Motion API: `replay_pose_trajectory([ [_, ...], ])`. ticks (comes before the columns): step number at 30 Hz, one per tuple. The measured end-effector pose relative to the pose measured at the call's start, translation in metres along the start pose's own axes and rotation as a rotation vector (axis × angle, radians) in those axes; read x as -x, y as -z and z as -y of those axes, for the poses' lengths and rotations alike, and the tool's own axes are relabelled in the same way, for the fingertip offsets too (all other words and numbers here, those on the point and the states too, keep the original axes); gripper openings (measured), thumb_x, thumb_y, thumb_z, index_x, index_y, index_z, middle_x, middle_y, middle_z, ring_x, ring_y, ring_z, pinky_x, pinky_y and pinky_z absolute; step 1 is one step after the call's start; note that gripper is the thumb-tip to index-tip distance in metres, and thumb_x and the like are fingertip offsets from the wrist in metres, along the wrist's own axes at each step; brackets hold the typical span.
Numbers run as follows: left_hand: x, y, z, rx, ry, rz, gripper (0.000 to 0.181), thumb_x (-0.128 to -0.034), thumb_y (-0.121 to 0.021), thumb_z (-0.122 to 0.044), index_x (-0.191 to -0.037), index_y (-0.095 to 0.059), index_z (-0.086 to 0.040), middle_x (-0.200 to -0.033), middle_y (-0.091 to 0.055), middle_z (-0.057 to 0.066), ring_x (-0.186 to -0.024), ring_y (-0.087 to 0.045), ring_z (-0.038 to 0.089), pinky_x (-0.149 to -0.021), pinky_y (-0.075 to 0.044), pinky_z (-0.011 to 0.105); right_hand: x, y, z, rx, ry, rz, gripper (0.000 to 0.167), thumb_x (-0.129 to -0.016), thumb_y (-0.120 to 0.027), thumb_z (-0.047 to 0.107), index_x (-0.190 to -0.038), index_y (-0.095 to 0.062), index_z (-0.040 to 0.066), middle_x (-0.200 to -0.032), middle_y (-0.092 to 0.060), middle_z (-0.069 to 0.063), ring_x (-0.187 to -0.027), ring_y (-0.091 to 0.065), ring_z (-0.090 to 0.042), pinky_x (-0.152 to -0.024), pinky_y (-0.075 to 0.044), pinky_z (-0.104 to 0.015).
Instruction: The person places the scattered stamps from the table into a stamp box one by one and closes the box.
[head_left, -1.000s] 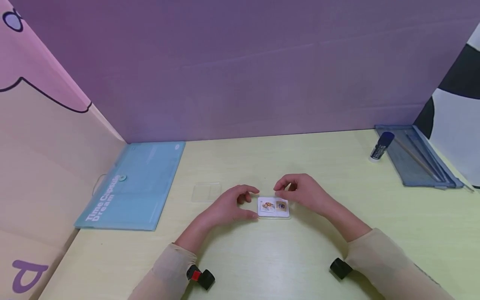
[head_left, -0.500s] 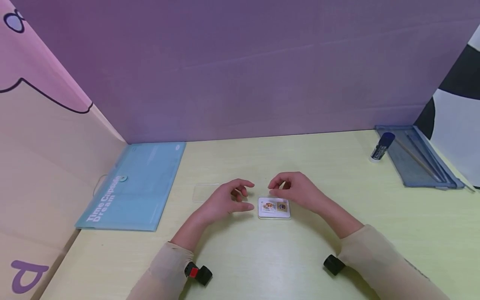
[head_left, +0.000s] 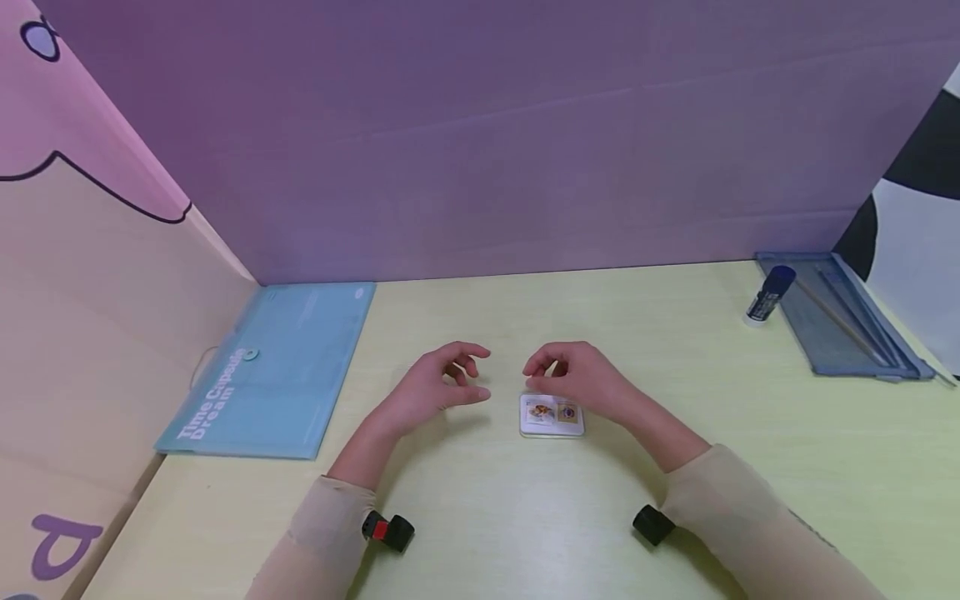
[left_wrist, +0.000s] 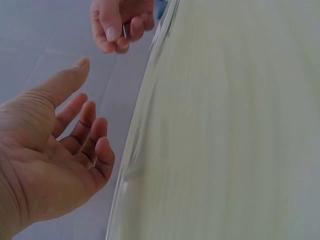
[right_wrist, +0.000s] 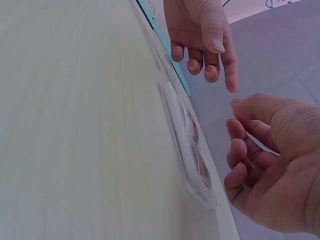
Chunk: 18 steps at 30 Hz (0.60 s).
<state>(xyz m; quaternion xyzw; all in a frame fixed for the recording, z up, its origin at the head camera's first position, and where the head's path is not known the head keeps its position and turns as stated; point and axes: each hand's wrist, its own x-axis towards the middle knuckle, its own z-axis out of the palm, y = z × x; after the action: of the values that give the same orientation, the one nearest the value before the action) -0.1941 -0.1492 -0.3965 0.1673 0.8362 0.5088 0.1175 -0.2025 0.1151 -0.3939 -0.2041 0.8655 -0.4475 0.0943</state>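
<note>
A small flat white case point(head_left: 551, 416) with two little pictures lies on the table; in the right wrist view its rim looks clear. My left hand point(head_left: 442, 382) hovers left of it, fingers loosely bent and thumb apart, holding nothing. Just above the case's far edge is my right hand point(head_left: 573, 375), fingers loosely curled and thumb tip close to the index finger. I see no thing between them in the right wrist view. A clear plastic piece point(right_wrist: 172, 67) lies beyond the case there; in the head view I cannot make it out.
A light blue document folder point(head_left: 273, 371) lies at the left of the table. At the back right stand a glue stick point(head_left: 770, 297) and a blue-grey mesh pouch point(head_left: 813, 333) with slim sticks. A purple partition point(head_left: 525, 150) closes off the back.
My left hand has drawn away from the case, up and to the left. The right hand has shifted slightly left over the case's far edge. The case stays in place.
</note>
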Motion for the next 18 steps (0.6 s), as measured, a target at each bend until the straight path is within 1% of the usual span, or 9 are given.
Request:
replay_pose_trajectory([
  [4,0.001,0.011,0.003,-0.004,0.007,-0.026,0.053,-0.088,-0.081,-0.022,-0.137,-0.061,-0.015,-0.112,-0.059,0.014,-0.098,-0.057,0.024,-0.066,-0.05,0.035,-0.003,-0.004,0.003,-0.011,-0.003,0.01,0.011,-0.092,-0.073,0.013,-0.102,-0.075,0.009,-0.09,-0.065,0.0,-0.075,-0.056,-0.021,-0.071,-0.045,-0.032],
  [8,0.003,0.022,0.007,0.012,0.026,-0.045,0.053,-0.0886,-0.08,-0.022,-0.138,-0.06,-0.016,-0.113,-0.059,0.012,-0.1,-0.057,0.025,-0.07,-0.05,0.036,-0.004,-0.007,0.005,-0.037,-0.006,0.022,0.01,-0.092,-0.073,0.013,-0.101,-0.074,0.009,-0.09,-0.064,-0.001,-0.072,-0.056,-0.021,-0.07,-0.045,-0.033],
  [12,0.005,0.032,0.013,0.031,0.032,-0.044,0.055,-0.0892,-0.079,-0.022,-0.139,-0.059,-0.014,-0.115,-0.058,0.014,-0.102,-0.057,0.025,-0.075,-0.05,0.036,-0.006,-0.009,0.005,-0.044,-0.004,0.026,0.011,-0.091,-0.074,0.013,-0.102,-0.074,0.009,-0.09,-0.064,0.0,-0.071,-0.056,-0.019,-0.07,-0.044,-0.031],
  [18,0.008,0.043,0.021,0.043,0.022,-0.042,0.055,-0.0903,-0.078,-0.02,-0.141,-0.057,-0.012,-0.115,-0.057,0.014,-0.102,-0.055,0.027,-0.075,-0.047,0.037,-0.011,-0.014,0.006,-0.048,0.0,0.038,0.012,-0.091,-0.073,0.013,-0.103,-0.074,0.01,-0.091,-0.065,0.001,-0.073,-0.055,-0.02,-0.07,-0.044,-0.032],
])
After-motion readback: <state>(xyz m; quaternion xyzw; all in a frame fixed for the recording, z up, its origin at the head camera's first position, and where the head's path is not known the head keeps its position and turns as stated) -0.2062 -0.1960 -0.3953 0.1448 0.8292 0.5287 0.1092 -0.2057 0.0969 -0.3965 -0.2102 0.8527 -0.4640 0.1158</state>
